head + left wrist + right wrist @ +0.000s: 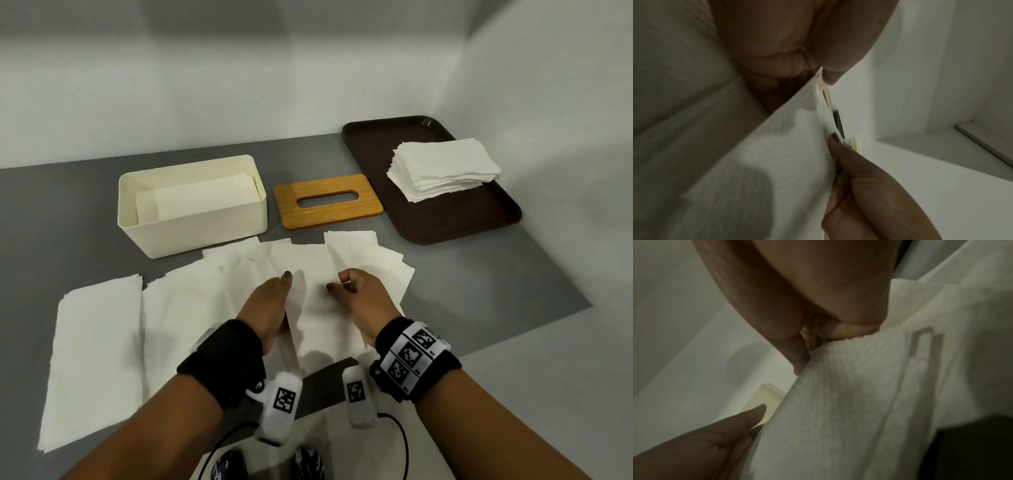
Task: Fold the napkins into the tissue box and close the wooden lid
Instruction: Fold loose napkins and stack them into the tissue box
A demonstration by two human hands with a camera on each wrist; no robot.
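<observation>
Both hands are down on the napkins (318, 291) spread across the near part of the grey surface (68, 212). The left hand (270, 301) has its fingers tucked under a raised fold with the thumb on top, pinching it. The right hand (356, 291) is curled, gripping the napkin's other edge. The tissue box (191, 226) sits farther back on the left, partly filled, with the wooden lid (327, 200) lying flat just to its right. A stack of napkins (445, 168) sits on a dark tray (479, 219) far right.
</observation>
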